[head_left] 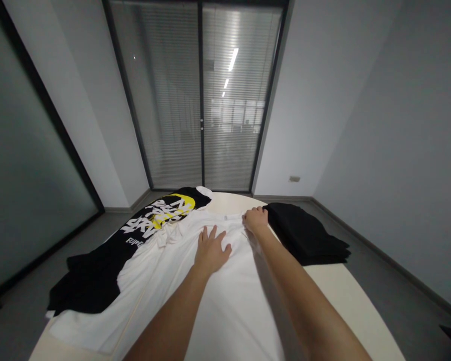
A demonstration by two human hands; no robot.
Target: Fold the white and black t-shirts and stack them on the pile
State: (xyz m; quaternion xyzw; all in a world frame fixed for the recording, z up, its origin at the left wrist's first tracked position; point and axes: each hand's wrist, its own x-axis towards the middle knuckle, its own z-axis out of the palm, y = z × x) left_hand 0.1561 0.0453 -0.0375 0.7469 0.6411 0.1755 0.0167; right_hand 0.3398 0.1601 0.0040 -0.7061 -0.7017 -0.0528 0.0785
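A white shirt point(233, 301) lies spread over the table, its collar end away from me. My left hand point(211, 250) rests on the upper part of the shirt with its fingers spread and nothing held. Near the shirt's far right corner, my right hand point(255, 219) has its fingers curled on the edge of the white fabric, close to the black folded pile. To the left lies a black shirt point(93, 271) with white lettering and a yellow print, partly covered by white fabric.
A stack of folded black cloth point(302, 233) sits at the right edge of the pale table point(338, 286). Glass doors with blinds point(233, 150) stand beyond the table, with walls on both sides.
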